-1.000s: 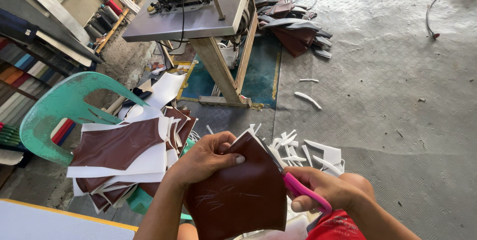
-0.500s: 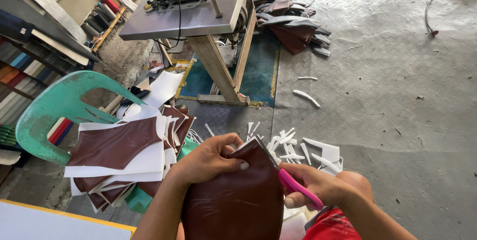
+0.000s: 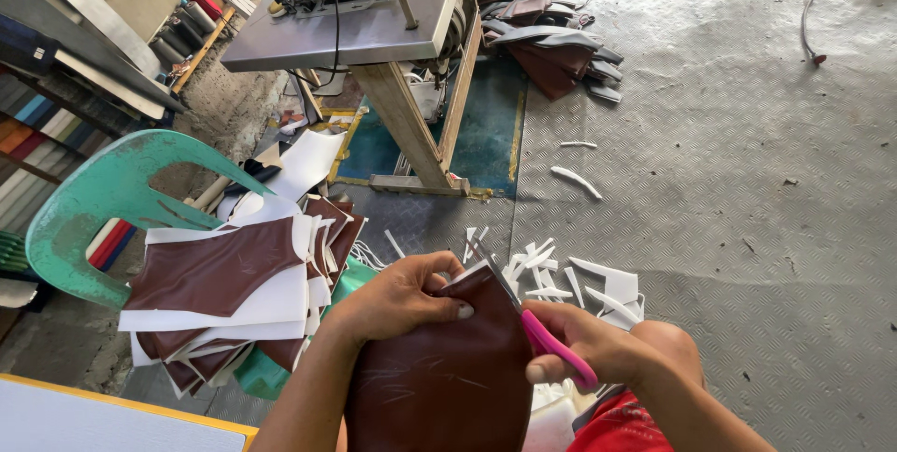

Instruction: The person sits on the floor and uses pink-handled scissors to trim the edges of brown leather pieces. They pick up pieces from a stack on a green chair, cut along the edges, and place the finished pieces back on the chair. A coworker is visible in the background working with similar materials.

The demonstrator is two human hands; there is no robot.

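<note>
At the bottom middle of the frame, I see my left hand (image 3: 402,298) pinching the dark brown leather-like sheet (image 3: 439,377). My right hand (image 3: 589,349) is closed around pink-handled scissors (image 3: 551,344) at its edge.

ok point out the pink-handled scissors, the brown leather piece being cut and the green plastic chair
pink-handled scissors (image 3: 558,349), head view, on the pink handle by the right hand's fingers
brown leather piece (image 3: 439,387), head view, middle of its glossy face
green plastic chair (image 3: 89,209), head view, on the curved backrest
</note>
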